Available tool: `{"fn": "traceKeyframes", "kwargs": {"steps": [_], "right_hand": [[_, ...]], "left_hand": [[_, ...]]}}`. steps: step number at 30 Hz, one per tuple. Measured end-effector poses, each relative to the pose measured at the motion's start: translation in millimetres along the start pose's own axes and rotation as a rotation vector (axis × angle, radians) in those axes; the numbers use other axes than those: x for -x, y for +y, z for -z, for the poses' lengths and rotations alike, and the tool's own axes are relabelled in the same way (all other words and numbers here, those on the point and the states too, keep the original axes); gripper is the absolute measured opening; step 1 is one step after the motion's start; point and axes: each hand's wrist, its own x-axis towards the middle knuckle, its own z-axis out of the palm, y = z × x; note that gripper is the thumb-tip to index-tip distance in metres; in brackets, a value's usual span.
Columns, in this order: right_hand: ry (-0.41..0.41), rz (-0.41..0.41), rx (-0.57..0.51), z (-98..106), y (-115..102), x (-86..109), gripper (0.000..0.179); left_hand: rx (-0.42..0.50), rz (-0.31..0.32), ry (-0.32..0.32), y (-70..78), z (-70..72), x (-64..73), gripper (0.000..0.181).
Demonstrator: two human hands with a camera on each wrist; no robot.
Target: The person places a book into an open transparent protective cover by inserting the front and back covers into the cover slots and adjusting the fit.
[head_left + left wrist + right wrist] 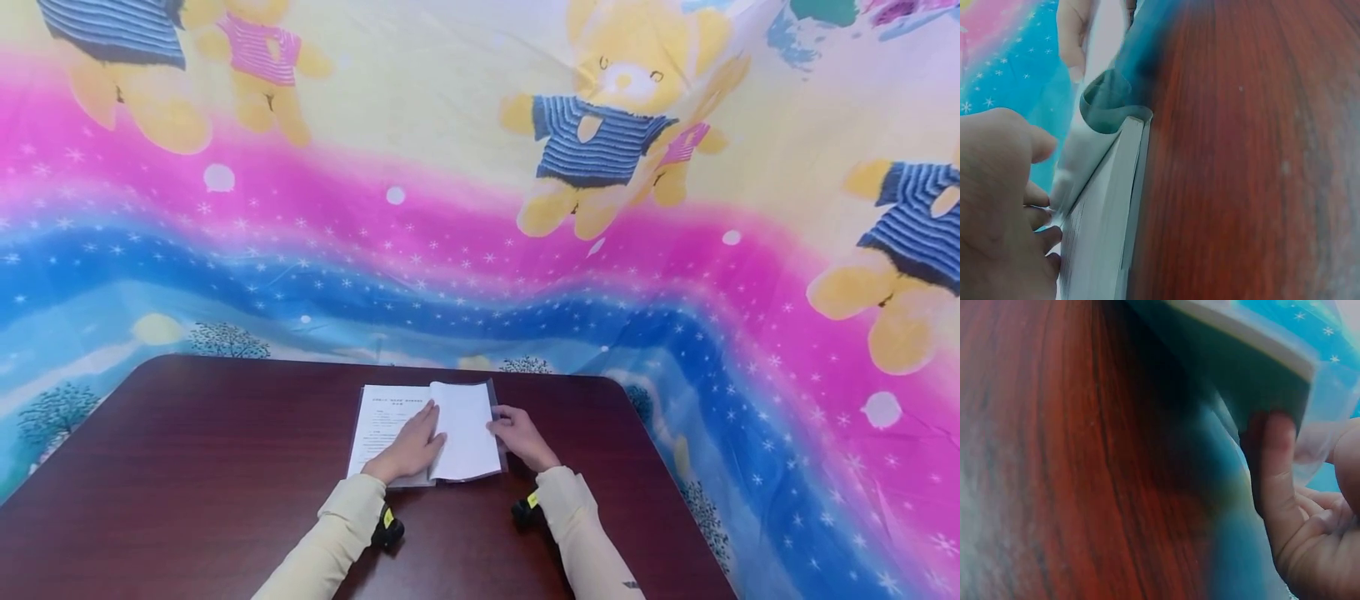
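Observation:
An open book (378, 421) lies on the table, with printed text on its left page and a blank white right-hand leaf (468, 429). My left hand (408, 446) rests on the book near the fold, fingers extended. In the left wrist view, a clear plastic cover (1107, 103) curls up at the end of the thick page block (1097, 231). My right hand (522, 435) pinches the book's right edge. Seen from the right wrist, its thumb lies against the dark green cover (1254, 375), with clear plastic (1332, 403) around it. Some fingertips are hidden behind the book.
The dark red-brown wooden table (187, 467) extends around the book. Behind it and along the right side hangs a cloth (435, 233) printed with bears and snowflakes. Each wrist carries a small black camera (387, 531) beside a cream sleeve (330, 533).

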Motion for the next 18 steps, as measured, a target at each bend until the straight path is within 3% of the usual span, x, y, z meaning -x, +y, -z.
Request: {"fn": "traceKeyframes", "kwargs": {"steps": [6, 18], "right_hand": [[0.011, 0.022, -0.057, -3, -6, -0.7, 0.05], [0.004, 0.05, -0.096, -12, -15, -4.5, 0.05]], "left_hand": [[0.091, 0.057, 0.048, 1.6, 6.6, 2.2, 0.057], [0.107, 0.037, 0.156, -9.9, 16.6, 7.4, 0.048]]}}
